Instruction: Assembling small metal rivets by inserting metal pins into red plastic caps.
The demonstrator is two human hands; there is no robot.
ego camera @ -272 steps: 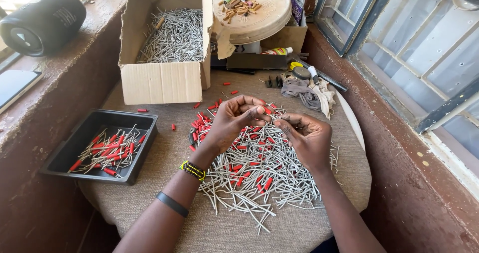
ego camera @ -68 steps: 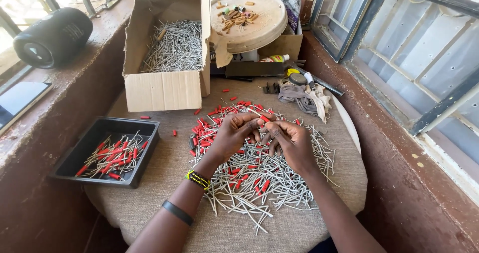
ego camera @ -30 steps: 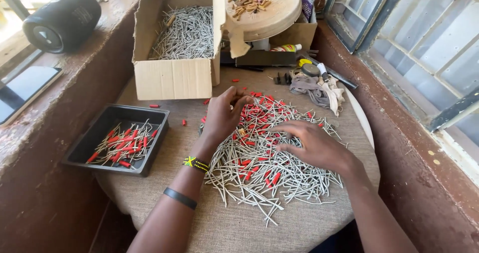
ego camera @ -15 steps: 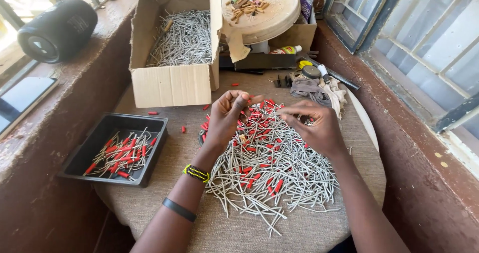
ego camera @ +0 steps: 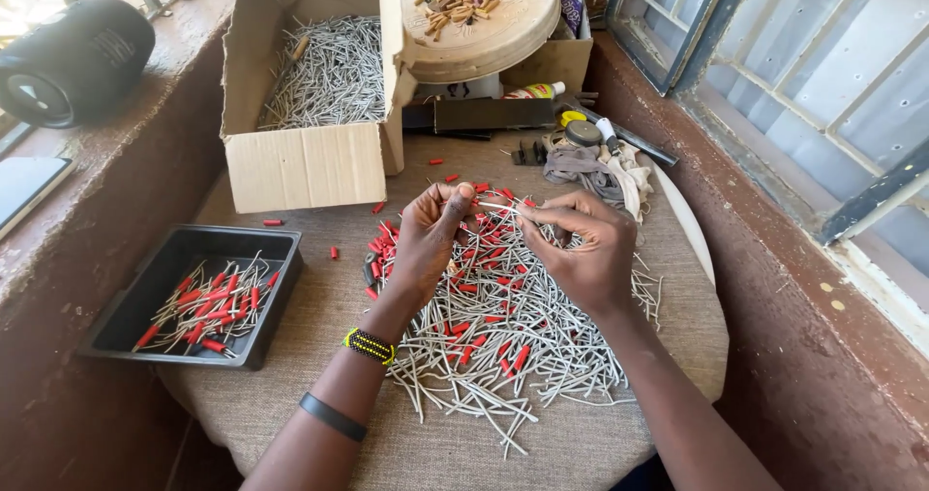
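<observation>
Two bare hands at centre frame, raised just above a round table covered in tan burlap cloth (ego camera: 581, 443). The left hand (ego camera: 426, 244) and right hand (ego camera: 581, 249) meet fingertip to fingertip on one thin pale-grey wire piece (ego camera: 498, 207), pinched narrowly at both ends; whether a red cap sits on it cannot be told.

Beneath the hands: one loose heap of pale-grey cut wire pieces mixed with short red plastic sleeves (ego camera: 503, 336), far too many to count. It spreads from centre to lower centre. About seven stray red sleeves lie apart on the cloth toward the upper left of the heap.

Left wrist: two bands, one beaded yellow-and-black bracelet (ego camera: 369, 346), and one plain black band (ego camera: 332, 416) lower on the forearm.

Left of frame: one shallow black plastic tray (ego camera: 145, 302) holding wires with red sleeves fitted, perhaps two dozen, count unsure.

Upper left: one open brown cardboard box (ego camera: 305, 167) filled with bare grey wire pieces. One black cylindrical speaker (ego camera: 73, 60) on the ledge at far upper left.

Top centre: one round beige wooden disc (ego camera: 503, 36) carrying a small cluster of mixed bits. To its lower right, one bundle of grey and cream rags (ego camera: 600, 167) just beside some small tools, too jumbled to count.
</observation>
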